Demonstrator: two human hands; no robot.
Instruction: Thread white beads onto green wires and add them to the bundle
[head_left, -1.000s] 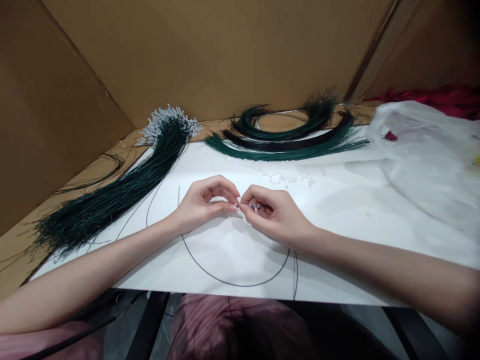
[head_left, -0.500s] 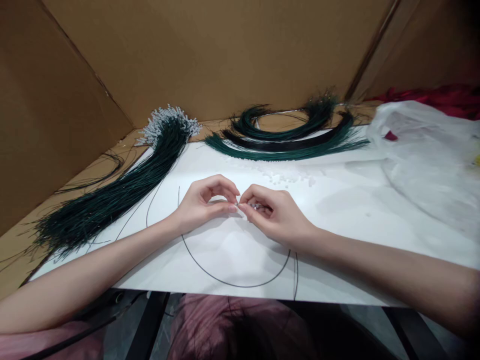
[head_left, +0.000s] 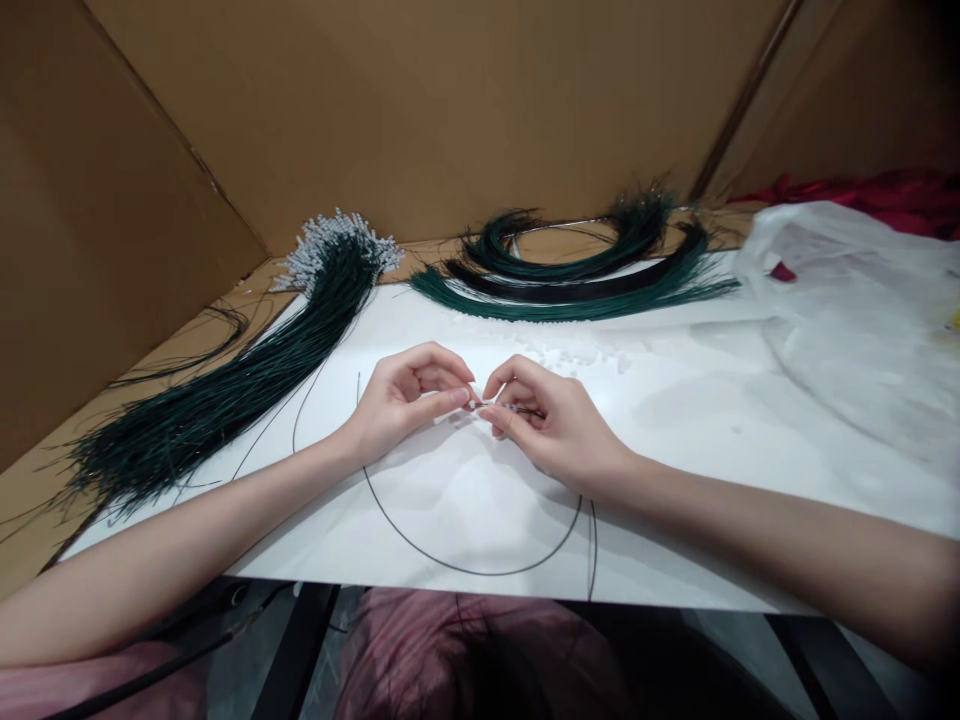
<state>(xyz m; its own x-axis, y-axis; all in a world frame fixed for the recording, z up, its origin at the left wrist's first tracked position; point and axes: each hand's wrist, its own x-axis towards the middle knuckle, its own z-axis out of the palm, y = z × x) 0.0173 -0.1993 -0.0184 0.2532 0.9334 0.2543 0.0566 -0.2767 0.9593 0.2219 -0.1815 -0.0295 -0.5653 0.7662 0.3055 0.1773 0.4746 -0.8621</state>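
Note:
Over the middle of the white board, my left hand (head_left: 412,393) and my right hand (head_left: 551,415) almost meet at the fingertips. Thumb and index finger of my left hand pinch a tiny white bead (head_left: 474,404), partly covered by the fingers. My right hand is closed around a thin dark wire (head_left: 517,407) with small white pieces along it; most is hidden by the fingers. A thin dark wire loop (head_left: 472,573) curves across the board between my forearms; whether it joins the held wire is hidden. Loose white beads (head_left: 577,352) lie scattered just beyond my hands.
On the left lies a long bundle of dark green wires (head_left: 247,390) with white beaded tips (head_left: 337,240). Curved bundles of green and black wires (head_left: 577,290) rest at the back. To the right are a clear plastic bag (head_left: 847,310) and red fabric (head_left: 870,200). Brown panels (head_left: 450,100) rise behind.
My right index finger has lifted and my hands have parted slightly at the fingertips. A short length of wire now shows between them. The bundles have not moved.

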